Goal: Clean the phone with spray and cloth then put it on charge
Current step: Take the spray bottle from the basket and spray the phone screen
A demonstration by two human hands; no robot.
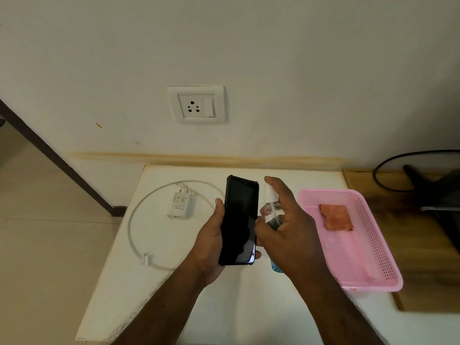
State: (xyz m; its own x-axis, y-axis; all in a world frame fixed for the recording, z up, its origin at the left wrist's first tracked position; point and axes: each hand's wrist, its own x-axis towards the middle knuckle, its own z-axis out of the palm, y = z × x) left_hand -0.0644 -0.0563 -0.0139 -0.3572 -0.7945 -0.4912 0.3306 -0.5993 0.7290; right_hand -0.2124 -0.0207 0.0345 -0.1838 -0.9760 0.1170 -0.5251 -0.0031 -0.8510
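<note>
We are at the spraying step, early in the job as we judge it: nothing here shows the wiping begun, and the charging is all still ahead. Nearest us, our left hand grips the phone by its edges, thumb on the left side and fingertips showing past the right, and holds it upright and slightly tilted above the white table, its dark glossy screen facing us inside a matte black case with rounded corners. Just beside it, our right hand is wrapped round a small clear spray bottle, the forefinger arched over its white nozzle, which points toward the phone; whether any mist has landed on the glass we cannot tell. A bit of blue shows at the bottle's lower end. To the right, the pink basket of perforated plastic sits on the table, and the orange cloth lies folded and soft-looking in its far half, untouched. To the left, the white cable curls in a loose ring on the tabletop, with the boxy white charger lying inside the ring, not plugged in. Farthest off, the white wall socket waits on the plain wall, its holes free.
</note>
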